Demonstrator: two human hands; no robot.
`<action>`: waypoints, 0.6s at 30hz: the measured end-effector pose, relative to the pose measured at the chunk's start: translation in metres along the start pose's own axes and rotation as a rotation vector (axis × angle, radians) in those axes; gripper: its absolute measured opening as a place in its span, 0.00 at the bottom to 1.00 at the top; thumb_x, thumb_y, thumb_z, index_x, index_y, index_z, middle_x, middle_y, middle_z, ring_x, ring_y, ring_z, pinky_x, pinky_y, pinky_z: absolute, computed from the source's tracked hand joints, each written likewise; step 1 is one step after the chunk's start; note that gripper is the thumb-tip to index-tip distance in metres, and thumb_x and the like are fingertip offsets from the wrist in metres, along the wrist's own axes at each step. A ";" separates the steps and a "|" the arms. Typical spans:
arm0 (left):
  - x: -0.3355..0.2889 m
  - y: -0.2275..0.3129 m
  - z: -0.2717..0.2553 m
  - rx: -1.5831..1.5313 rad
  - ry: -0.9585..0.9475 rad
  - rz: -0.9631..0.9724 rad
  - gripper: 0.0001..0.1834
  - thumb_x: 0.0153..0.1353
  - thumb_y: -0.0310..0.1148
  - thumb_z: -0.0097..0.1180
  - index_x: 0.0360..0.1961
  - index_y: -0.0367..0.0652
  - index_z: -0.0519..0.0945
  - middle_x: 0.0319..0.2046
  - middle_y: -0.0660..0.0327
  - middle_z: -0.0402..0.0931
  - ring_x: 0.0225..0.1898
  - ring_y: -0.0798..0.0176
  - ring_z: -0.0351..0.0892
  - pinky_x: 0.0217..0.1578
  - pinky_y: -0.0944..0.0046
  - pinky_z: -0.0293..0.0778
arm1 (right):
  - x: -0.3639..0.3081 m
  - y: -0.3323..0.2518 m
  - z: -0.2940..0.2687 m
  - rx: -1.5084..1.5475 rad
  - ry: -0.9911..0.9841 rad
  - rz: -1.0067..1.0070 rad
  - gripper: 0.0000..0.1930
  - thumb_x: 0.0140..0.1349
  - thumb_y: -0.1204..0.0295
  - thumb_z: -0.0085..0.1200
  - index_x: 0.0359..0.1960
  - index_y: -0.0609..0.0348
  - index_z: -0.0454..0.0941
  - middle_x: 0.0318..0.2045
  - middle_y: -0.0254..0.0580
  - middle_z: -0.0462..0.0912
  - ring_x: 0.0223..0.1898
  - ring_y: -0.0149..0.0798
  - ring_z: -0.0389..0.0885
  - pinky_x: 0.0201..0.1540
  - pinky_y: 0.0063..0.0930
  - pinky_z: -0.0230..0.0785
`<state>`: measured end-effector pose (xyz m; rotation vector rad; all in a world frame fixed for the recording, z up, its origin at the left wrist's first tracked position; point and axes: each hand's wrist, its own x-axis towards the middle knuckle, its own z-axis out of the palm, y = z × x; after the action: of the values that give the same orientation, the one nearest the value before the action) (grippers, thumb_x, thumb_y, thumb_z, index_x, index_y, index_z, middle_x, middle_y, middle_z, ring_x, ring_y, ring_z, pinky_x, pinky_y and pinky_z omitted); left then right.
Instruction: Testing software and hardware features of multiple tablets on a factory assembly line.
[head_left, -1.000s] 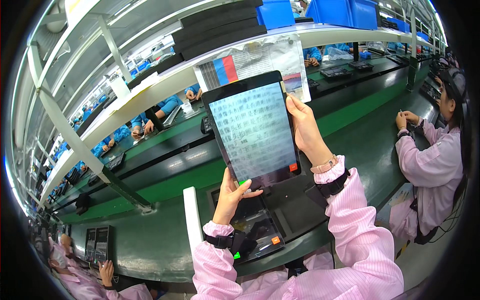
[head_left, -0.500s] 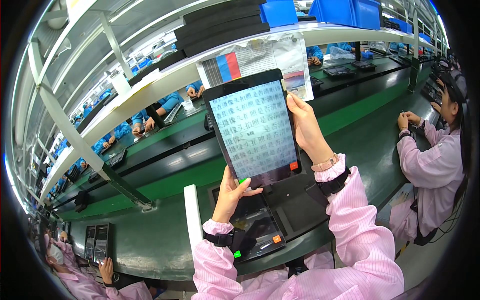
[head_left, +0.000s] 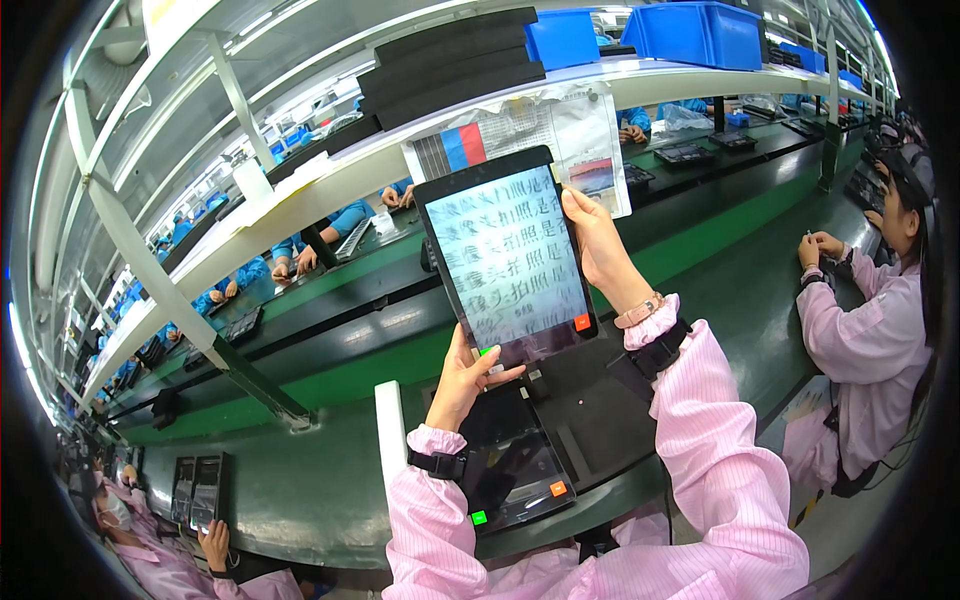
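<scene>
A black-framed tablet (head_left: 505, 265) is held up in front of me, tilted, its lit screen showing enlarged rows of dark print. My left hand (head_left: 463, 382) grips the lower left corner, thumb over the front edge near a green sticker. At the upper right edge, my right hand (head_left: 603, 250) is closed around the side, its other fingers hidden behind. Behind the tablet, printed sheets (head_left: 592, 150) with colour bars and a small picture hang from the shelf. Below my hands a second dark tablet (head_left: 515, 445) with green and orange stickers lies beside a black foam tray (head_left: 615, 405).
A white upright bar (head_left: 390, 435) stands left of the lying tablet. Overhead, a shelf carries black foam slabs (head_left: 450, 60) and blue bins (head_left: 695, 35). Co-workers in pink sit at both sides of the green bench (head_left: 300, 475); others in blue work across the line.
The print on the screen has become larger, with fewer characters per row. The tablet has shifted slightly in view, and both hands keep their hold.
</scene>
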<state>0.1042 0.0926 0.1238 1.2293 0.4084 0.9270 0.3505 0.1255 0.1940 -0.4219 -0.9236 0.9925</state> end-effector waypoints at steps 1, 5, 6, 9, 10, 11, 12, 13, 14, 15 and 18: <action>0.000 0.001 0.000 -0.010 -0.006 -0.018 0.34 0.62 0.20 0.46 0.66 0.52 0.48 0.60 0.59 0.58 0.59 0.54 0.64 0.48 0.42 0.75 | -0.001 -0.001 0.001 0.027 -0.021 0.021 0.17 0.68 0.67 0.44 0.52 0.67 0.71 0.45 0.37 0.78 0.45 0.27 0.74 0.49 0.20 0.65; 0.003 0.003 0.004 -0.013 -0.015 0.002 0.34 0.62 0.20 0.46 0.66 0.52 0.47 0.61 0.59 0.58 0.59 0.54 0.64 0.48 0.41 0.75 | 0.004 -0.001 -0.003 0.020 -0.027 0.006 0.17 0.68 0.67 0.44 0.51 0.67 0.71 0.45 0.37 0.78 0.46 0.27 0.74 0.50 0.21 0.65; 0.005 0.002 0.004 -0.020 -0.015 0.003 0.34 0.63 0.21 0.46 0.66 0.52 0.47 0.61 0.59 0.57 0.59 0.54 0.64 0.48 0.41 0.75 | 0.005 -0.002 -0.003 0.009 -0.019 -0.005 0.17 0.68 0.67 0.43 0.51 0.67 0.72 0.45 0.37 0.78 0.46 0.27 0.74 0.49 0.21 0.65; 0.006 0.005 0.005 -0.004 -0.013 0.003 0.34 0.63 0.23 0.47 0.66 0.51 0.47 0.61 0.59 0.56 0.60 0.54 0.63 0.48 0.41 0.75 | 0.004 -0.006 0.001 0.006 -0.006 -0.010 0.16 0.68 0.68 0.43 0.50 0.66 0.72 0.45 0.37 0.78 0.45 0.26 0.74 0.49 0.21 0.65; 0.003 0.009 0.007 0.020 -0.012 0.005 0.34 0.63 0.24 0.47 0.66 0.51 0.47 0.61 0.59 0.56 0.60 0.54 0.63 0.48 0.41 0.75 | 0.003 -0.007 0.004 0.012 -0.004 -0.008 0.15 0.68 0.68 0.43 0.50 0.66 0.72 0.44 0.36 0.78 0.45 0.26 0.74 0.49 0.21 0.65; -0.002 0.013 0.008 0.020 -0.011 0.010 0.34 0.63 0.24 0.47 0.66 0.51 0.47 0.61 0.59 0.56 0.60 0.54 0.63 0.48 0.41 0.75 | -0.001 -0.008 0.007 0.011 -0.008 -0.009 0.15 0.68 0.68 0.43 0.50 0.66 0.72 0.44 0.36 0.78 0.45 0.26 0.74 0.49 0.21 0.65; -0.002 0.013 0.007 0.028 -0.053 -0.043 0.33 0.64 0.26 0.48 0.66 0.51 0.47 0.61 0.58 0.56 0.60 0.54 0.63 0.48 0.41 0.74 | -0.004 -0.008 0.005 0.006 0.008 -0.004 0.15 0.68 0.68 0.43 0.49 0.66 0.73 0.43 0.36 0.78 0.44 0.26 0.74 0.49 0.21 0.66; -0.003 0.012 0.007 0.036 -0.096 -0.094 0.32 0.64 0.28 0.48 0.66 0.51 0.48 0.62 0.58 0.56 0.60 0.54 0.62 0.48 0.40 0.74 | -0.008 -0.008 0.003 -0.001 0.023 0.001 0.14 0.68 0.69 0.42 0.48 0.66 0.73 0.42 0.35 0.78 0.43 0.27 0.74 0.48 0.22 0.66; -0.006 0.012 0.006 0.166 -0.074 -0.102 0.29 0.65 0.33 0.48 0.64 0.48 0.51 0.59 0.59 0.61 0.58 0.58 0.65 0.47 0.49 0.75 | -0.012 -0.005 -0.002 0.002 0.020 0.027 0.13 0.69 0.69 0.41 0.47 0.66 0.73 0.41 0.35 0.78 0.42 0.27 0.74 0.47 0.23 0.67; -0.014 0.021 0.004 0.280 -0.035 -0.155 0.29 0.65 0.34 0.48 0.64 0.45 0.52 0.58 0.59 0.62 0.56 0.63 0.66 0.47 0.57 0.74 | -0.017 -0.003 -0.001 0.017 0.045 0.062 0.13 0.69 0.70 0.41 0.47 0.66 0.73 0.40 0.35 0.78 0.42 0.27 0.74 0.47 0.23 0.67; -0.016 0.025 0.006 0.311 0.045 -0.108 0.25 0.66 0.35 0.48 0.61 0.41 0.57 0.52 0.62 0.68 0.49 0.70 0.70 0.42 0.68 0.72 | -0.039 0.003 0.002 0.044 0.146 0.121 0.13 0.69 0.70 0.40 0.48 0.66 0.72 0.39 0.35 0.78 0.40 0.27 0.75 0.45 0.23 0.68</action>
<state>0.0894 0.0775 0.1454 1.4541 0.6673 0.8197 0.3379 0.0933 0.1748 -0.5107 -0.7506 1.0760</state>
